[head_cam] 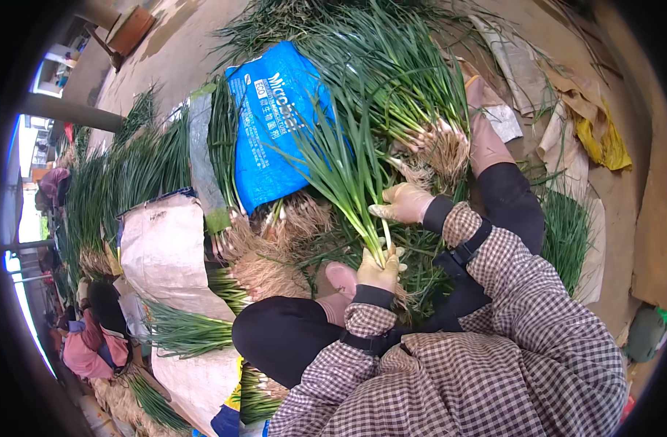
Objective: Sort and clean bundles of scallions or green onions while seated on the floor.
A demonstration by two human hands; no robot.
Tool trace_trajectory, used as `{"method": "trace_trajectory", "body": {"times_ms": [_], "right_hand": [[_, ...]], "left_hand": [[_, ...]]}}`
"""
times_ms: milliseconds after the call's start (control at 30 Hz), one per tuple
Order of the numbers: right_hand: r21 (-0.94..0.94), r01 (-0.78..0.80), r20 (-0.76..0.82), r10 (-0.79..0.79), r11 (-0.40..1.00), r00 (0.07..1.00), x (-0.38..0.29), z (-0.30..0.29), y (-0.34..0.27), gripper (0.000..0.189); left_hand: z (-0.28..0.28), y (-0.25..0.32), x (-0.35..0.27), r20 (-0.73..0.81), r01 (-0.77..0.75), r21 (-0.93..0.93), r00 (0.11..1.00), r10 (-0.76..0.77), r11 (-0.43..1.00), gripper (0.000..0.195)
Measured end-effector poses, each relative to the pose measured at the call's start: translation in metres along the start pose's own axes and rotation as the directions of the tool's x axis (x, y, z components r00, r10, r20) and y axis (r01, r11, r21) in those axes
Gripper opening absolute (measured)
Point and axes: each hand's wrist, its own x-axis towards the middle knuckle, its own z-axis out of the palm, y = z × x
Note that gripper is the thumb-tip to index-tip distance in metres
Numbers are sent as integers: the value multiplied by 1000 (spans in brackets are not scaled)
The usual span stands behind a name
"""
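Note:
My left hand [380, 269], in a pale translucent glove, is closed around the lower stems of a bunch of green garlic [341, 188]. The long flat leaves fan up and away from me, and roots hang below the fist. Just above, my gloved right hand [403, 203] pinches a single pale stalk [387, 232] at the bunch's right side. Beyond it lies a large heap of green garlic [404, 82], with its tangled roots [445, 150] towards me. Loose leaves and trimmings [421, 273] cover the ground between my pink boots [341, 278].
A blue printed sack [278, 125] covers more stalks ahead. At left, a whitish woven sack [164, 246] lies over bundles, with a small bunch [188, 328] on it. Several people work farther left, one in pink [87, 352]. Cardboard and a yellow bag [601, 136] lie right.

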Motion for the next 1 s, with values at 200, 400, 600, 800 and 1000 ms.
{"method": "trace_trajectory", "body": {"times_ms": [200, 400, 600, 800, 1000], "right_hand": [[-539, 168, -212, -327, 825, 921, 6, 10, 20, 47], [-226, -312, 626, 383, 923, 680, -11, 32, 57, 52], [-526, -1, -561, -346, 850, 752, 57, -9, 57, 35], [-362, -39, -596, -200, 931, 778, 23, -14, 30, 24], [-85, 93, 318, -62, 992, 946, -103, 4, -16, 44]], "left_hand": [[0, 21, -4, 415, 509, -467, 848, -329, 723, 25], [-27, 124, -58, 579, 282, -764, 696, 425, 580, 19], [-36, 106, -18, 226, 41, -755, 953, 201, 654, 21], [-45, 36, 31, 48, 50, -697, 999, -22, 716, 13], [-3, 0, 17, 161, 188, -378, 978, -135, 906, 9]]}}
